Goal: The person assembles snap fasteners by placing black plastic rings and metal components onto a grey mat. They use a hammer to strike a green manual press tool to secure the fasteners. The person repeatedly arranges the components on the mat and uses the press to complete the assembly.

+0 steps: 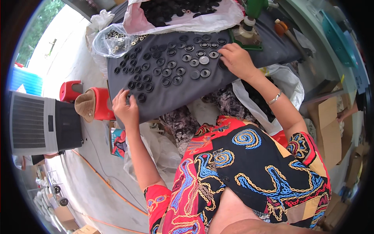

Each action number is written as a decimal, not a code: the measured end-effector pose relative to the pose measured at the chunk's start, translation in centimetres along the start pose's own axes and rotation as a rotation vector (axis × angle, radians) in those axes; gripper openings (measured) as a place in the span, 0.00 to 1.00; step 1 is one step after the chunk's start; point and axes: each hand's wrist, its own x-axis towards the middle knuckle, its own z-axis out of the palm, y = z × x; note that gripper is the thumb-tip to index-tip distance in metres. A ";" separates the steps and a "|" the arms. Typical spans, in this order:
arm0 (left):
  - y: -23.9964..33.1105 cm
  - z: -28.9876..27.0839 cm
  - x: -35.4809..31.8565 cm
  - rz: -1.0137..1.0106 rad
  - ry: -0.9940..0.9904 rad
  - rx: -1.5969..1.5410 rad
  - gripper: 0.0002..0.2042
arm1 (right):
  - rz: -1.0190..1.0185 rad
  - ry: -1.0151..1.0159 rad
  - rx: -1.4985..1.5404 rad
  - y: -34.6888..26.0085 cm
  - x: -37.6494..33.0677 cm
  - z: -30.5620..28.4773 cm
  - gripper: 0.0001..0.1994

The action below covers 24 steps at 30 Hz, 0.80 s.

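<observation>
Many black round caps (166, 72) lie spread over a dark grey cloth-covered table (183, 95), some ring-shaped, some with a metal centre. One disc among them has a silver-grey face (203, 60). At the table's left edge my left hand (125, 107) has its thumb and fingers bent round a small black ring, which is partly hidden. My right hand (238, 61) reaches over the right end of the caps, fingers outstretched and apart. A black disc lies at its thumb, partly covered by the hand.
A white sack (134, 19) of black parts lies at the back, beside a clear bag (112, 41) of small metal pieces. A green hand press (249, 29) stands back right, near an orange-headed hammer (281, 27). Red stools (102, 103) and an air cooler (33, 123) stand left.
</observation>
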 end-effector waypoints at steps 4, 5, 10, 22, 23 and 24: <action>6.3 2.0 0.2 0.144 -0.071 -0.116 0.12 | -0.084 -0.064 0.017 -1.9 1.6 1.7 0.14; 7.5 2.5 0.1 0.173 -0.110 -0.120 0.12 | -0.083 -0.112 0.005 -2.1 2.0 2.4 0.13; 13.5 5.2 -0.9 0.358 -0.231 -0.205 0.15 | -0.185 -0.161 -0.146 -2.0 2.8 3.2 0.07; 16.0 7.7 -1.9 0.479 -0.370 -0.157 0.18 | 0.139 -0.327 0.064 -2.2 3.9 2.0 0.10; 16.0 7.7 -1.8 0.478 -0.369 -0.158 0.18 | 0.173 -0.380 0.076 -2.2 4.1 1.8 0.11; 16.0 7.6 -1.8 0.474 -0.363 -0.169 0.18 | 0.188 -0.396 0.064 -2.3 4.3 1.7 0.11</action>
